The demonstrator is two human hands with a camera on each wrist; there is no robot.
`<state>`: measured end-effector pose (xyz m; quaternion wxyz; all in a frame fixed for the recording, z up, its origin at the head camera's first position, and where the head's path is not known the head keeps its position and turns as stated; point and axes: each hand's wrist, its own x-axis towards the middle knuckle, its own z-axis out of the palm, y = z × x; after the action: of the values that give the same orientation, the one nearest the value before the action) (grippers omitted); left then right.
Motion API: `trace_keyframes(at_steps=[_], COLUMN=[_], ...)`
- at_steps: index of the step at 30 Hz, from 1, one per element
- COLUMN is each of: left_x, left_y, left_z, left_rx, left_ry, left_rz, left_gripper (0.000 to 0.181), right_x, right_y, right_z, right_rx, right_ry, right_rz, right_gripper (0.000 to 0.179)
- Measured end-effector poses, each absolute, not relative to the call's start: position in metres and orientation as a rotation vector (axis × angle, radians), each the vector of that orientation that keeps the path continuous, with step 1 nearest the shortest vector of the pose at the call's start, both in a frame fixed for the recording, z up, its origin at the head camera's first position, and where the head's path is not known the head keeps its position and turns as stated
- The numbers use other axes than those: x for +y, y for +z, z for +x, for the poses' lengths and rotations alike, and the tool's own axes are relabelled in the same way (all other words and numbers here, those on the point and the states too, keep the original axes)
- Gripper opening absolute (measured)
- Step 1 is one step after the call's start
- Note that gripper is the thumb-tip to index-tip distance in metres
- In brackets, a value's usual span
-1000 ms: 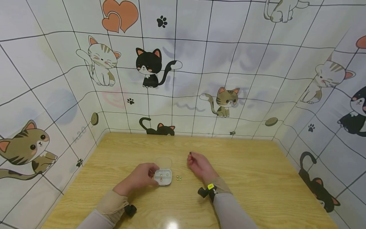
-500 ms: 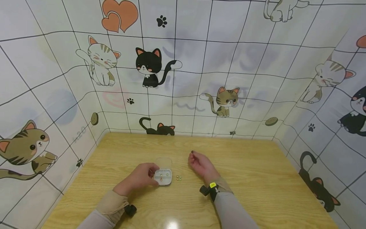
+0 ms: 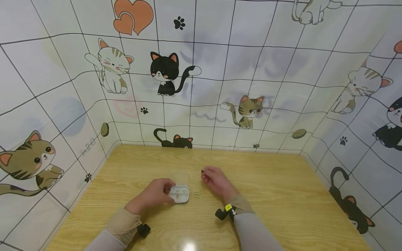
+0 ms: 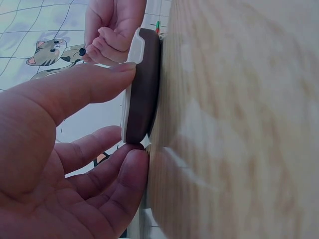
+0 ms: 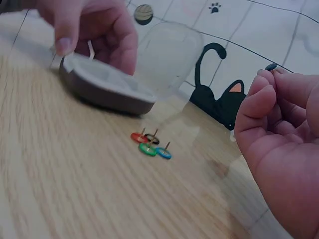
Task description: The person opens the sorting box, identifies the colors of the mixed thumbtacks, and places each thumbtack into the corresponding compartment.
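Note:
My left hand point(image 3: 158, 191) holds the left side of a small pill box point(image 3: 179, 200), its thumb on the rim in the left wrist view. White inside and dark brown underneath, the box has divided compartments with a few tiny pieces in them. Its clear lid point(image 5: 172, 57) stands open at the back. Between thumb and finger, my right hand point(image 3: 216, 181) pinches a small dark disc point(image 5: 271, 66), which looks like a thumbtack head; its pin is hidden. Beside the box several thumbtacks point(image 5: 148, 148) with red, black, green and blue rims lie points up.
All this is on a light wood-grain table point(image 3: 267, 195). A white sheet point(image 3: 213, 62) with grid lines and cartoon cats surrounds it at the back and sides. Wrist cameras point(image 3: 143, 230) are strapped to both arms.
The right hand first drifts slightly away, then comes back left toward the box with the dark disc still pinched. The left hand, box and loose thumbtacks stay in place.

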<state>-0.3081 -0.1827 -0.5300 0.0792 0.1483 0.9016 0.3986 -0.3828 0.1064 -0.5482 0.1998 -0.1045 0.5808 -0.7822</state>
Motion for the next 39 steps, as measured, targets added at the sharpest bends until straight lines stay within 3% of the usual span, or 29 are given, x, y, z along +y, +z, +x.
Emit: trace_keyframes(at_steps=[9,27,39], left_x=[-0.183,-0.185,-0.187], left_y=[-0.529,-0.53,-0.533], left_z=[-0.308,-0.311,-0.313], left_rx=[2.686,2.677,2.671], left_ry=[1.204,1.215,1.229], left_rz=[0.447,0.477,0.475], left_gripper=[0.052,0.049,0.048], right_x=[0.092,0.063,0.053], right_y=[-0.545,-0.528,-0.532], right_z=[-0.379,-0.352,-0.345], right_rx=[2.005,2.443,2.576], right_ry=[-1.941,-1.483,-1.264], right_rz=[-0.511,-0.928,-0.959], right_gripper=[0.033,0.013,0.011])
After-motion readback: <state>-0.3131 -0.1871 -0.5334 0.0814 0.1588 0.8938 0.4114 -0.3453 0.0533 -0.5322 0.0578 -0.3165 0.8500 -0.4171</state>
